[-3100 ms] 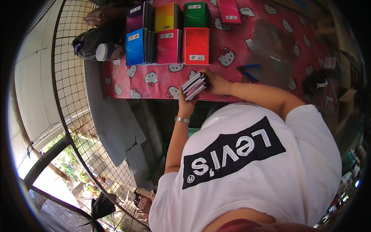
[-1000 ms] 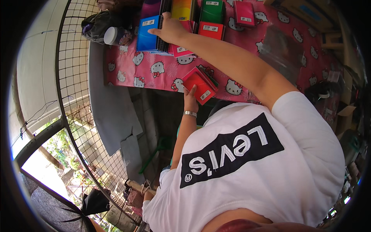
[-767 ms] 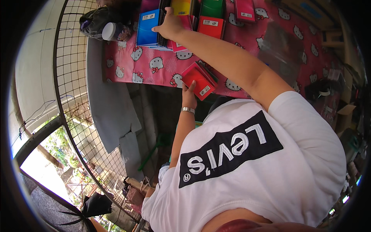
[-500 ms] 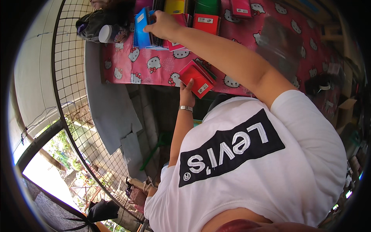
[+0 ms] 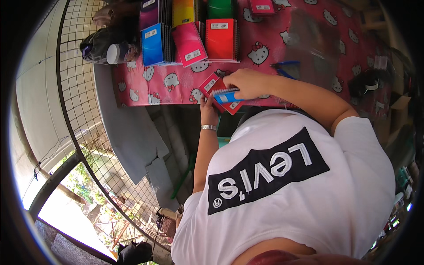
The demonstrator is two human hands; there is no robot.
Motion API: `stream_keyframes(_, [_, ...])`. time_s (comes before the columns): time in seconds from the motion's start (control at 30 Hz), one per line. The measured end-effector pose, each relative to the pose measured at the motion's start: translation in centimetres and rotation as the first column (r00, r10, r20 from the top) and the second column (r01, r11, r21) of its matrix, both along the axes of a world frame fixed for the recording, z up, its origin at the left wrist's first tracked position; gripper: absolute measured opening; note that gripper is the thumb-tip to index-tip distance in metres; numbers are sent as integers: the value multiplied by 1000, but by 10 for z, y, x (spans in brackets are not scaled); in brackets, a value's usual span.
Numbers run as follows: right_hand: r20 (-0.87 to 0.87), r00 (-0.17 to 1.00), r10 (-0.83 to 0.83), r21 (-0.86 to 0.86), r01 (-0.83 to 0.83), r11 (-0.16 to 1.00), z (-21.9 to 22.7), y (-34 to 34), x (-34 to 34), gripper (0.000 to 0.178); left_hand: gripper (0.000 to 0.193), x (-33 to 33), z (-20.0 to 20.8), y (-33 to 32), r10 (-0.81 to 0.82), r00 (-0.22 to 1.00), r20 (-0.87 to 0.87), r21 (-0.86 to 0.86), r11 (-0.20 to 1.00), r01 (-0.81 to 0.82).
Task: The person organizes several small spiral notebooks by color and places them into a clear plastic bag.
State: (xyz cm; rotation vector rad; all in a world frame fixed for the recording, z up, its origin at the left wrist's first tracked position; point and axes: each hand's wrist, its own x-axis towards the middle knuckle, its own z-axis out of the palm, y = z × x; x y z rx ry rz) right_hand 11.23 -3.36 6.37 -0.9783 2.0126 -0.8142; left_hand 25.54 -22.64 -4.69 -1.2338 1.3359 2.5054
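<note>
My left hand (image 5: 208, 107) grips a small fan of notebooks at the table's near edge, a red notebook (image 5: 234, 108) showing on it. My right hand (image 5: 247, 83) holds a blue spiral notebook (image 5: 225, 96) over that fan, its wire edge upward. Farther back stand stacks of spiral notebooks: a blue stack (image 5: 153, 44), a pink stack (image 5: 189, 42) with its top one askew, and a red stack (image 5: 219, 39). Behind them are a purple stack (image 5: 149, 13), a yellow stack (image 5: 183, 13) and a green stack (image 5: 219, 9).
A pink patterned cloth (image 5: 170, 84) covers the table. Blue-handled pliers (image 5: 287, 70) lie right of the stacks, near clear plastic (image 5: 313, 33). Another pink notebook (image 5: 261, 6) is at the back. A white-lidded jar (image 5: 113, 54) and a black bag (image 5: 95, 46) sit by the wire mesh (image 5: 79, 88).
My right hand has brought a blue notebook from the blue stack back toward me, to the notebooks in my left hand. My left hand still holds its notebooks near the edge.
</note>
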Motion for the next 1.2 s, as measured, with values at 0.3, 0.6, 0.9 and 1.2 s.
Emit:
stream_keyframes(0.3, [-804, 595, 22, -213, -322, 922, -36, -52, 39, 47, 64, 7, -8, -17, 119, 978, -172, 396, 917, -42])
stream_keyframes(0.6, [746, 546, -380, 100, 473, 876, -89, 13, 47, 80, 64, 3, 31, 30, -90, 995, 42, 14, 996, 89])
stream_keyframes(0.9, [96, 788, -608, -454, 578, 678, -58, 172, 6, 96, 108, -118, 64, 142, -865, 429, -258, -774, 451, 445])
stream_keyframes(1.2, [40, 495, -868, -531, 746, 401, -140, 253, -37, 89, 98, -236, 1, 249, -910, 257, -326, -437, 386, 812])
